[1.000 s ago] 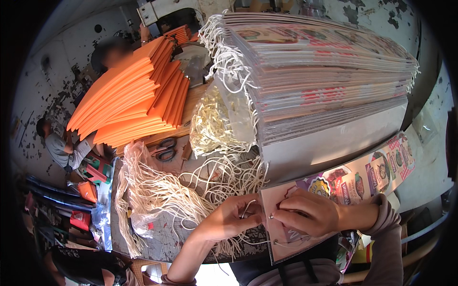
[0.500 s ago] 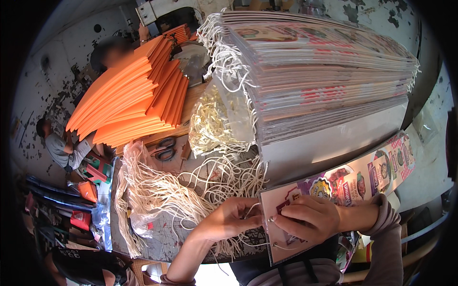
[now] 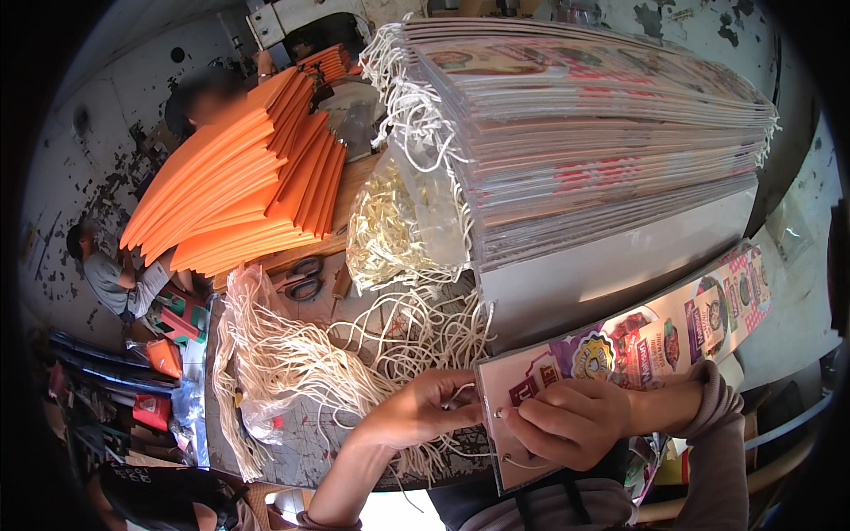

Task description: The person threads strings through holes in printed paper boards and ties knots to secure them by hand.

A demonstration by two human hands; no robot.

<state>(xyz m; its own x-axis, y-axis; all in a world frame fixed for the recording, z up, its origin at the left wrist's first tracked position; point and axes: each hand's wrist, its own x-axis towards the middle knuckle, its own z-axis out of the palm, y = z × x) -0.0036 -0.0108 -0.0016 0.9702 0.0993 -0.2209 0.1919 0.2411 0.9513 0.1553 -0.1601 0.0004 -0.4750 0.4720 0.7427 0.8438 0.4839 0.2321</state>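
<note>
A long, glossy printed board [image 3: 664,341] with food pictures lies tilted in front of me, its near-left end reaching the table's front edge. Metal eyelets sit along that end, and white cord [image 3: 529,465] runs by the lower one. My right hand [image 3: 575,425] rests on the board with curled fingers, thumb and fingertips close to the upper eyelet. At the board's left edge my left hand [image 3: 416,411] is pinched on a white cord; its fingertips are partly hidden behind the edge. Loose cream cords [image 3: 319,363] spread over the table beside the left hand.
A tall stack of corded boards [image 3: 611,168] stands behind the board. Left of it are a bag of gold-coloured pieces [image 3: 390,221], scissors [image 3: 305,279], a wooden-handled awl [image 3: 342,283] and folded orange sheets [image 3: 239,177]. Other people sit at the left, one person [image 3: 115,274] by a wall.
The board's near end has shifted slightly left. My right fingers have curled in and moved a little down, uncovering more print. The left hand keeps its pinch.
</note>
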